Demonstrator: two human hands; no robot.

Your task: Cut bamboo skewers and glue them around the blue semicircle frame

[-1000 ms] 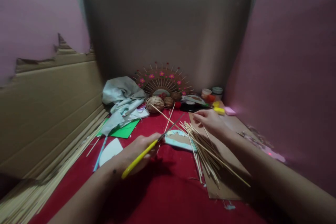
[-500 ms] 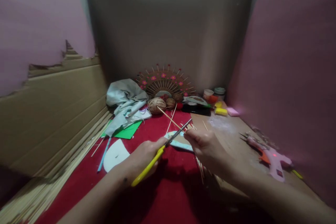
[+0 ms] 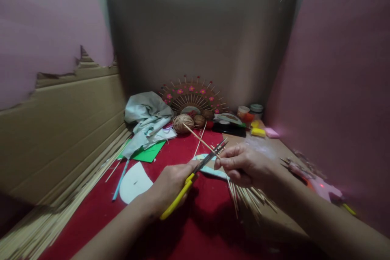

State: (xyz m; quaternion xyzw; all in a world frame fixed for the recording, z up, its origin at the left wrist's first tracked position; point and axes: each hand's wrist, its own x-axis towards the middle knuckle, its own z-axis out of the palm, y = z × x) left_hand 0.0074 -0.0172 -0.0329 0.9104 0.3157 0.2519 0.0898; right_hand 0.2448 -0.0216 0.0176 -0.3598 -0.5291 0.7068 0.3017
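My left hand [image 3: 175,180] is closed on a pair of yellow-handled scissors [image 3: 177,200], whose blades point up and to the right. Between the slightly parted blades lies a thin wooden stick [image 3: 198,138]. My right hand [image 3: 243,164] pinches the near end of that stick just beyond the blades; its far end reaches toward a ball of twine [image 3: 183,123]. Below the hands lies a pale blue-edged piece [image 3: 213,170], partly covered by the scissors and fingers. A bundle of cut sticks [image 3: 246,199] spreads out under my right hand.
A decorated fan [image 3: 190,93] stands against the back wall. Crumpled grey cloth [image 3: 148,107], green sheet [image 3: 150,152] and white cutout [image 3: 134,183] lie left, beside long sticks [image 3: 70,207]. A pink glue gun [image 3: 323,185] with a red light rests on cardboard at right.
The scissor blades have parted around the stick. My right hand has turned and shifted slightly, its fingers now spread along the stick's end, uncovering the bundle below. The view has moved a little.
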